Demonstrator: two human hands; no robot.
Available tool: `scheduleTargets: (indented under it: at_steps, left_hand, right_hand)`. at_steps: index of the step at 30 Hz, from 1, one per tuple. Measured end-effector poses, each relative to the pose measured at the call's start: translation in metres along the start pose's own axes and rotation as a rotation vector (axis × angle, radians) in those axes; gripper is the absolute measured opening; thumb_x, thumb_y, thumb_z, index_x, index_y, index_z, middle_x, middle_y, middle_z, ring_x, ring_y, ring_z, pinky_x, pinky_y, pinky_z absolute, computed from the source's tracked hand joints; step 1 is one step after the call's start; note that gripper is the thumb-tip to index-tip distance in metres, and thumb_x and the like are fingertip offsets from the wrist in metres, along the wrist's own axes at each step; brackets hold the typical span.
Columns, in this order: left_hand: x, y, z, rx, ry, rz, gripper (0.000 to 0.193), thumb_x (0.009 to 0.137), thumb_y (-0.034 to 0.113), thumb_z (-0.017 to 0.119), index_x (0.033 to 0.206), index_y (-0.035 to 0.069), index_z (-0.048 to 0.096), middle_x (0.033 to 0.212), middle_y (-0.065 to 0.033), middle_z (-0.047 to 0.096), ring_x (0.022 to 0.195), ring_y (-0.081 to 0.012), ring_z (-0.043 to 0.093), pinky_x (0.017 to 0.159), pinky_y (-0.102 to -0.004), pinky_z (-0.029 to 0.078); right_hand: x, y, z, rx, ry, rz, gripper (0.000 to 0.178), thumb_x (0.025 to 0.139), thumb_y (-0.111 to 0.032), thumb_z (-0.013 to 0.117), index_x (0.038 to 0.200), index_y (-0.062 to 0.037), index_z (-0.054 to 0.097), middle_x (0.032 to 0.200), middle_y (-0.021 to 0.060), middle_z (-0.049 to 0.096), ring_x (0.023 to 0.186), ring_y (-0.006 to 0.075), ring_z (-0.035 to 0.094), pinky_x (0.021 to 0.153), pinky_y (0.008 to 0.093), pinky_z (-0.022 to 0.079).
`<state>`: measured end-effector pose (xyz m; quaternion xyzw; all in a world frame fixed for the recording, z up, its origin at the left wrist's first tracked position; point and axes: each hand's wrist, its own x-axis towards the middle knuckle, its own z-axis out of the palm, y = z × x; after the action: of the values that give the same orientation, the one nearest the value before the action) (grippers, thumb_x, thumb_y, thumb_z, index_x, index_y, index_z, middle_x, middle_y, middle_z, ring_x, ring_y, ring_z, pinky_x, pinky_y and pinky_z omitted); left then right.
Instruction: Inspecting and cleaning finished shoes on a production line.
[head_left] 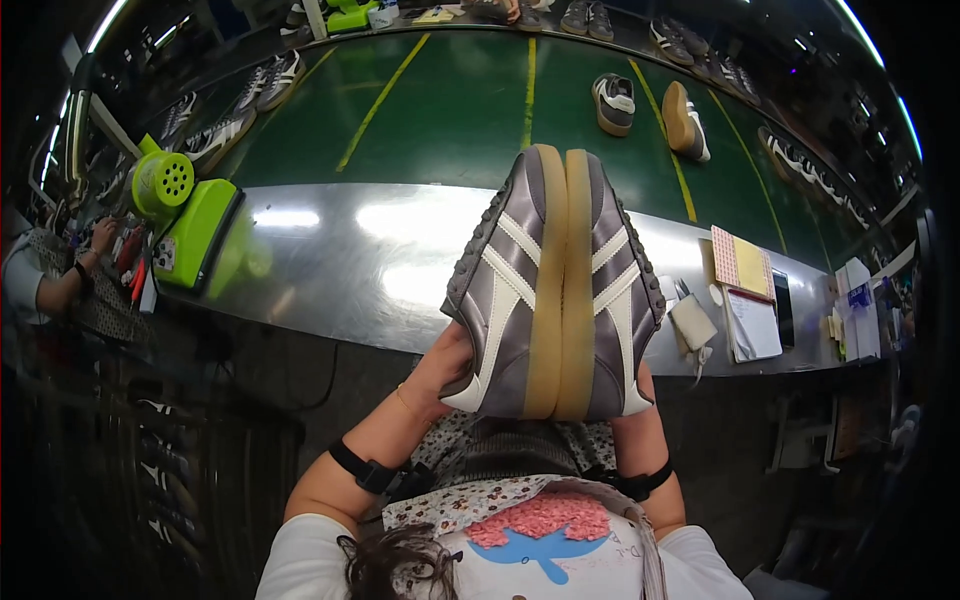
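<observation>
**Two grey sneakers pressed sole to sole above the bench edge**

Two grey sneakers (556, 290) with cream stripes stood sole to sole, toes up, over the near edge of the steel bench (340, 260), which lay bare around them. A green conveyor belt (450, 110) beyond carried more shoes (613, 103). A lime-green machine (190, 225) sat well left; notepads (745, 295) lay right. The left hand (445, 375) clasped the left heel; the right hand (640, 405) was mostly hidden behind the right shoe, its fingers unseen.
</observation>
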<state>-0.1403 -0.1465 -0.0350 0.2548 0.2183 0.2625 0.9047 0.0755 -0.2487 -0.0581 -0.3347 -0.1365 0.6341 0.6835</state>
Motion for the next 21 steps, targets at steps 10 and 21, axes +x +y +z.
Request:
scheduleTargets:
  at_steps: [10,21]
  left_hand:
    - [0.001,0.011,0.003,-0.097,-0.030,0.008,0.069,0.074,-0.009,0.040,0.137,0.011,0.023,0.129,-0.0139,0.042,0.114,-0.0256,0.050,0.095,-0.0376,0.045]
    - [0.010,0.008,0.002,0.499,-0.056,0.441,0.092,0.069,-0.013,0.052,0.144,0.014,0.005,0.134,-0.0097,0.035,0.122,-0.0213,0.039,0.101,-0.0347,0.032]
  right_hand:
    - [-0.008,-0.007,0.007,0.209,-0.110,0.014,0.046,0.093,-0.017,0.042,0.135,-0.0047,0.031,0.130,0.0108,0.044,0.116,0.0228,0.048,0.097,0.0344,0.040]
    - [-0.004,-0.002,0.021,-0.404,-0.084,-0.487,0.081,0.071,0.006,0.056,0.140,-0.0086,0.017,0.131,0.0128,0.040,0.122,0.0240,0.040,0.101,0.0371,0.033]
